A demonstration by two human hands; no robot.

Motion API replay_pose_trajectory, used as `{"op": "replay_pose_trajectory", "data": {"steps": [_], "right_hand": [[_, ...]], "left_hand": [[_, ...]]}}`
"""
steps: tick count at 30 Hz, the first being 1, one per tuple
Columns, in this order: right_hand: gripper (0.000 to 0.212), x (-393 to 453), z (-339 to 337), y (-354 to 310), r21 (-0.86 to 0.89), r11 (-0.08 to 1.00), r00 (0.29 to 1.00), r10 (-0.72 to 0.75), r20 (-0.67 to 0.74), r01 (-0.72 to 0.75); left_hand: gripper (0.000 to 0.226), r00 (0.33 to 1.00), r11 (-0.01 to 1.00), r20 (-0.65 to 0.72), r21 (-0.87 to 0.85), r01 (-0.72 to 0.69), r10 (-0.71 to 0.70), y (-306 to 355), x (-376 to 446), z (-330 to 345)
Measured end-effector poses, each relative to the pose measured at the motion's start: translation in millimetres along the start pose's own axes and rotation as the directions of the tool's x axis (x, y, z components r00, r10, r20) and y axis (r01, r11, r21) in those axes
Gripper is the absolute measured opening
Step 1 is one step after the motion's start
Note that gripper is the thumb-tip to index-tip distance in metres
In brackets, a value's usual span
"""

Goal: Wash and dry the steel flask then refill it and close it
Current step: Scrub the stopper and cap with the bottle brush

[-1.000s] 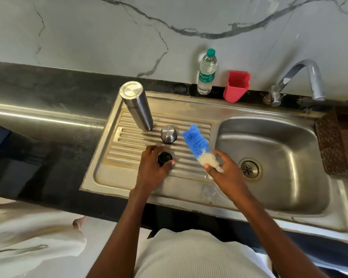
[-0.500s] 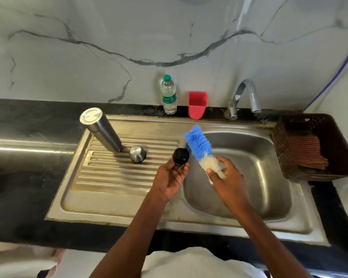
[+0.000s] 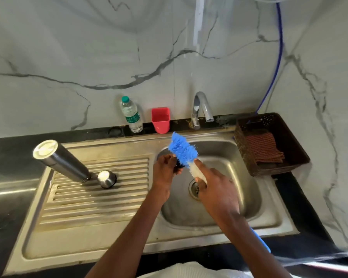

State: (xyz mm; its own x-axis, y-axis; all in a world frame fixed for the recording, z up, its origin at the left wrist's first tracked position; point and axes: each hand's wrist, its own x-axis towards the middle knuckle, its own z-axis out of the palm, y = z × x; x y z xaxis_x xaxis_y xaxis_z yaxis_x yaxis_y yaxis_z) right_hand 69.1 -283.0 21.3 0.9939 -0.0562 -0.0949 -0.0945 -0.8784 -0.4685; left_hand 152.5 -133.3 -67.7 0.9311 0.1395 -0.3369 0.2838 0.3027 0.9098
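Observation:
The steel flask (image 3: 62,160) stands upside down on the ribbed drainboard (image 3: 92,199), left of the basin. Beside its mouth sits a steel cap (image 3: 106,178). Over the sink basin (image 3: 239,189), my left hand (image 3: 165,173) holds a small black inner lid (image 3: 179,166), mostly hidden behind fingers and bristles. My right hand (image 3: 215,189) grips the white handle of a bottle brush, whose blue bristles (image 3: 182,150) press against the black lid.
A plastic water bottle (image 3: 131,114) and a red cup (image 3: 161,119) stand at the back ledge, left of the steel tap (image 3: 201,107). A brown basket (image 3: 285,157) holding a folded cloth (image 3: 264,150) sits right of the basin. The drain (image 3: 194,189) lies below my hands.
My left hand lifted the black lid off the drainboard and carried it right, over the basin. The brush came against it. The view swung right and up.

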Motion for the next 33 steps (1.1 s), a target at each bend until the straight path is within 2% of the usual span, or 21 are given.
{"op": "replay_pose_trajectory", "data": {"steps": [2,3,7,11,14,17,21,24,27,28,29,30,31,32,33], "right_hand": [[0.067,7.2,-2.3,-3.0,0.002,1.0,1.0,0.026,-0.01,-0.026],[0.066,10.0,-3.9,-2.8,0.012,0.999,0.999,0.037,-0.014,-0.037],[0.067,-5.2,-3.6,-10.7,-0.054,0.999,1.0,0.008,0.02,-0.007],[0.065,1.9,-3.0,-16.9,-0.088,0.996,1.0,0.026,-0.003,-0.027],[0.06,16.3,-15.4,-15.2,-0.1,0.993,0.998,0.063,0.026,-0.06],[0.057,2.5,-23.0,-19.5,-0.156,0.988,0.999,0.012,0.051,-0.004],[0.047,12.9,-30.8,-17.1,-0.235,0.972,0.999,0.023,0.027,-0.016],[0.046,18.5,-40.5,-6.9,-0.142,0.989,0.999,0.04,0.034,-0.035],[0.053,20.5,-39.3,-0.7,0.02,0.997,0.995,0.077,0.064,-0.078],[0.049,26.6,-35.5,0.3,0.152,0.977,0.985,0.133,0.11,-0.149],[0.044,32.6,-31.4,-0.5,0.352,0.896,0.956,0.205,0.211,-0.27],[0.04,35.6,-27.7,-1.3,0.533,0.746,0.909,0.245,0.338,-0.399],[0.038,36.2,-24.0,-1.4,0.634,0.593,0.863,0.261,0.432,-0.497],[0.036,34.7,-20.8,-1.7,0.685,0.487,0.839,0.259,0.479,-0.542],[0.032,31.3,-18.5,-0.9,0.708,0.433,0.829,0.25,0.5,-0.558]], "left_hand": [[0.008,0.997,0.997,0.036,0.0,-0.071,0.071,-1.0,-4.5,1.1],[0.011,0.996,0.996,0.02,-0.003,-0.092,0.092,-1.5,-5.5,0.3],[0.024,0.974,0.985,-0.16,0.079,-0.151,0.162,2.1,-1.2,-9.4],[0.037,0.956,0.91,-0.019,0.314,-0.272,0.292,-5.2,0.1,-14.5],[0.042,0.941,0.864,-0.018,0.402,-0.302,0.337,-7.8,-2.2,-15.1],[0.045,0.94,0.885,-0.032,0.351,-0.307,0.339,0.4,0.5,-22.2],[0.043,0.93,0.883,0.15,0.293,-0.366,0.336,10.6,-7.6,-18.8],[0.041,0.949,0.936,0.089,0.159,-0.314,0.303,14.6,-9.7,-19.3],[0.042,0.986,0.979,0.027,-0.126,-0.158,0.163,15.6,-7.0,-17.2],[0.046,0.992,0.969,0.032,-0.219,-0.115,0.125,14.9,-9.0,-11.4],[0.05,0.995,0.954,0.023,-0.286,-0.086,0.097,14.1,-11.2,-4.8],[0.051,0.996,0.945,-0.013,-0.315,-0.09,0.09,14.8,-13.8,1.8],[0.048,0.993,0.945,-0.061,-0.306,-0.117,0.104,15.2,-13.8,5.6],[0.044,0.984,0.952,-0.111,-0.259,-0.162,0.137,17.1,-12.7,6.7],[0.042,0.97,0.956,-0.154,-0.195,-0.218,0.19,20.1,-11.2,6.0]]}}
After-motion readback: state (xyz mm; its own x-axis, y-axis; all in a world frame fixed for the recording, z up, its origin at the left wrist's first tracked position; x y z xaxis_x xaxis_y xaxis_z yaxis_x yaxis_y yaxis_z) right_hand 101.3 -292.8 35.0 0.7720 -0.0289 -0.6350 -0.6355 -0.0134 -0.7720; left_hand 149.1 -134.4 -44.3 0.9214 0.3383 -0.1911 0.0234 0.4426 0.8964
